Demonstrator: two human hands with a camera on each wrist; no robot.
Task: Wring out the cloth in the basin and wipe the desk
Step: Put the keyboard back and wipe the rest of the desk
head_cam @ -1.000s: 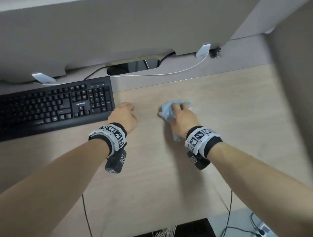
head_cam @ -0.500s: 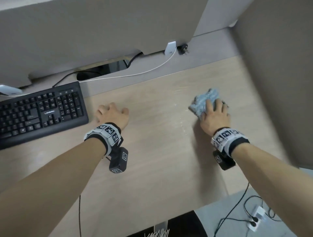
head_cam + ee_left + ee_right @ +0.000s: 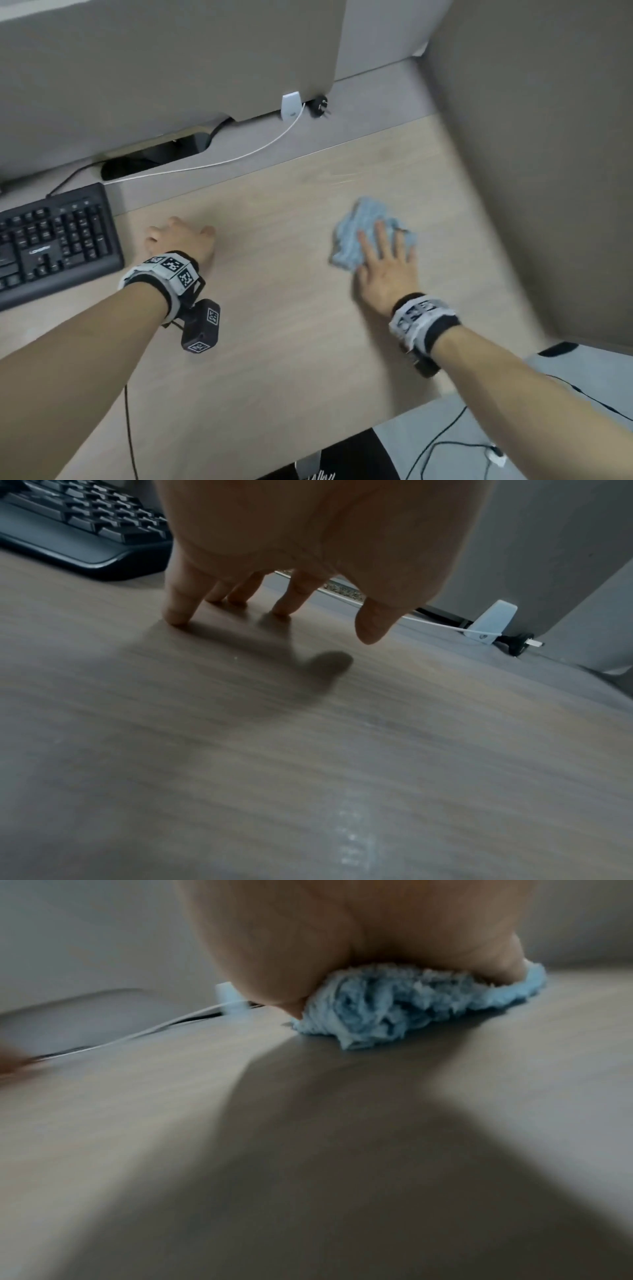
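Observation:
A crumpled light-blue cloth [image 3: 356, 226] lies on the pale wooden desk [image 3: 281, 325], right of centre. My right hand [image 3: 383, 260] lies flat on top of it, fingers straight and spread, pressing it onto the wood. In the right wrist view the cloth [image 3: 394, 1007] bulges out from under the palm. My left hand [image 3: 178, 236] rests on the desk near the keyboard; its fingertips [image 3: 178, 618] touch the wood, fingers loosely bent, holding nothing. No basin is in view.
A black keyboard [image 3: 51, 236] sits at the left. A white cable [image 3: 239, 157] and a black plug [image 3: 320, 108] lie along the grey back strip under the partition [image 3: 171, 68]. A side panel [image 3: 548, 154] bounds the desk on the right. Cables hang below the front edge.
My right hand swept the cloth rightwards across the desk, then pulled it back a little towards me. Its fingers spread flat. The left hand stayed by the keyboard.

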